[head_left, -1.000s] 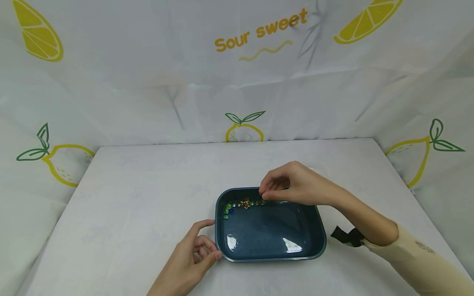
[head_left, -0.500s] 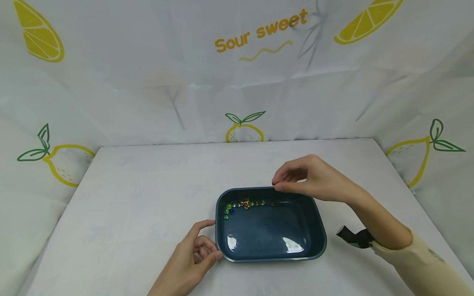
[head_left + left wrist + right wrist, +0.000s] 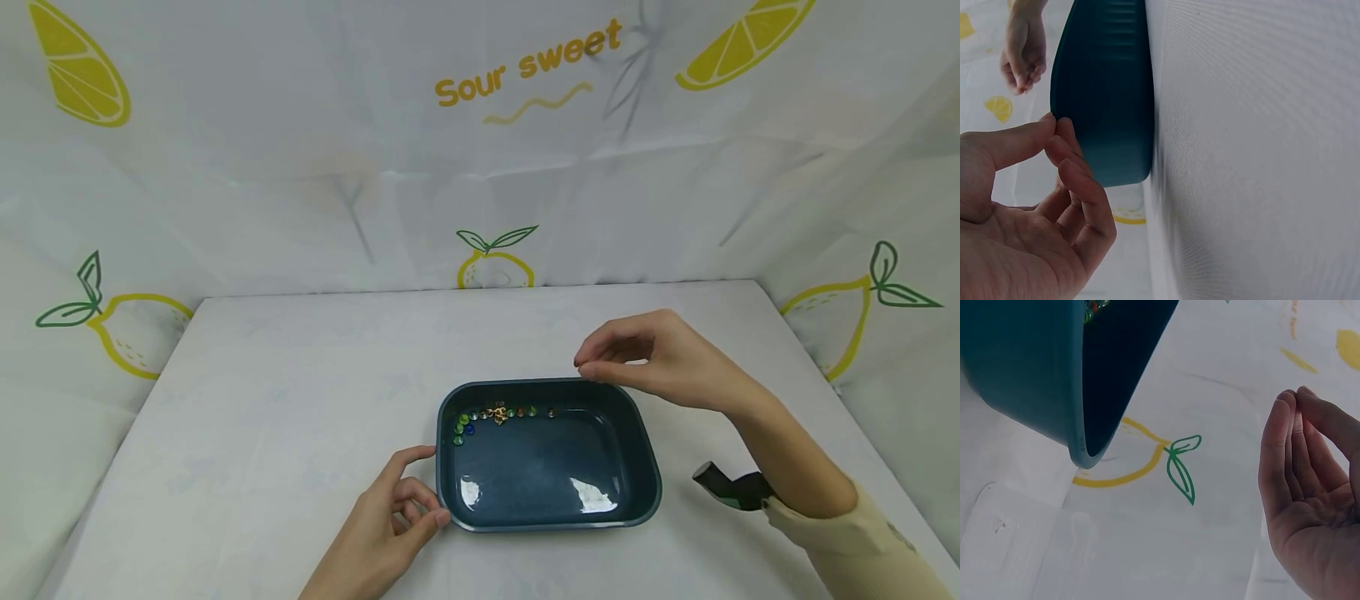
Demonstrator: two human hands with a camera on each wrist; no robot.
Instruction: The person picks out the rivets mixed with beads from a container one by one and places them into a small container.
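A: Where's the glossy dark teal tray with rounded corners (image 3: 549, 467)?

B: On the white-covered worktop (image 3: 285, 417), in the near half, with its long sides running from 9 to 3 o'clock.

A: And the left hand (image 3: 390, 512)?

B: At the tray's 8 o'clock, fingers loosely bent. Its thumb and index finger touch the side there, spread apart.

A: The right hand (image 3: 652, 358)?

B: At 1 o'clock, over the far rim, narrowed to a pinch. A small reddish-brown bead (image 3: 577, 364) shows at the fingertips in the head view; the right wrist view doesn't show it clearly.

A: What's inside?

B: Small glassy green beads (image 3: 463, 419) begin at 10 o'clock, with a round deep-blue bead (image 3: 469, 429) beside them. A shiny gold flower-shaped trinket (image 3: 498, 413) sits at 11, and a small round brown bead (image 3: 551, 412) at 12, a little apart from the rest.

A: Anything by the arm?

B: A black strap (image 3: 735, 487) hangs from the cream sleeve (image 3: 847, 525), out at 4 o'clock.
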